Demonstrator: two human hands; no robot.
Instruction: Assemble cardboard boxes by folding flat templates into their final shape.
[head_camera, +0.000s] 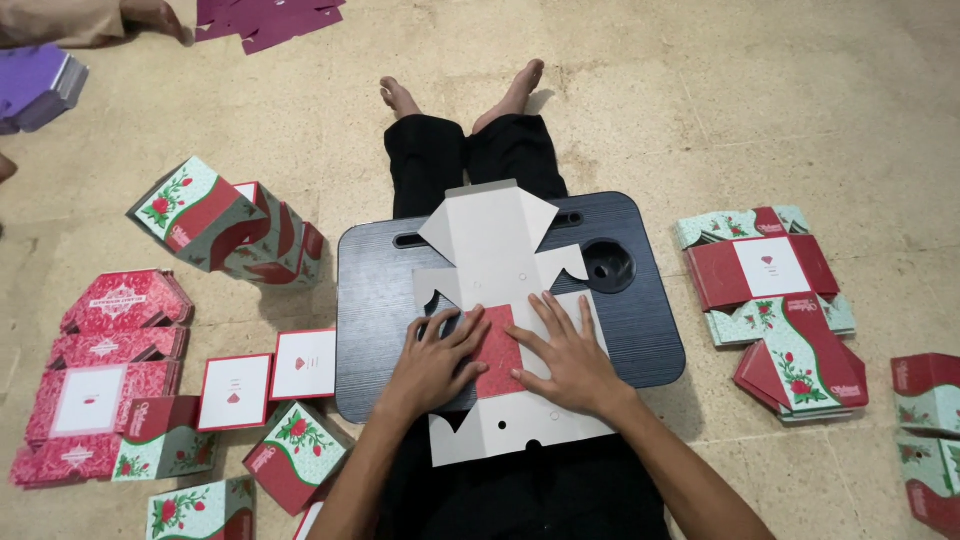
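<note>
Head view: person sits on floor, legs out, black lap tray as tabletop across thighs. Flat die-cut carton blank, grey inner side up, lies along tabletop centre; top flaps overhang the far edge, bottom flaps overhang the near edge onto the lap. Red panel folded over at blank's middle.

Left hand: fingers spread, palm down, pressing blank + left edge of red panel. Not clamped on anything. Right hand: same, fingers splayed flat, on right edge of red panel. Hands near each other, not touching.

Tabletop room: bare strips along left and right edges; round cup recess near far-right corner, just beside the blank's right flap.

Floor, left of tabletop: two white-and-red cards just off near-left corner, folded green/red rose-print boxes off far-left corner, red flat stack further out. Right: stack of green/red flats, apart from right edge w/ a floor gap between. Far-left floor corner: purple flats, someone else's limb.
</note>
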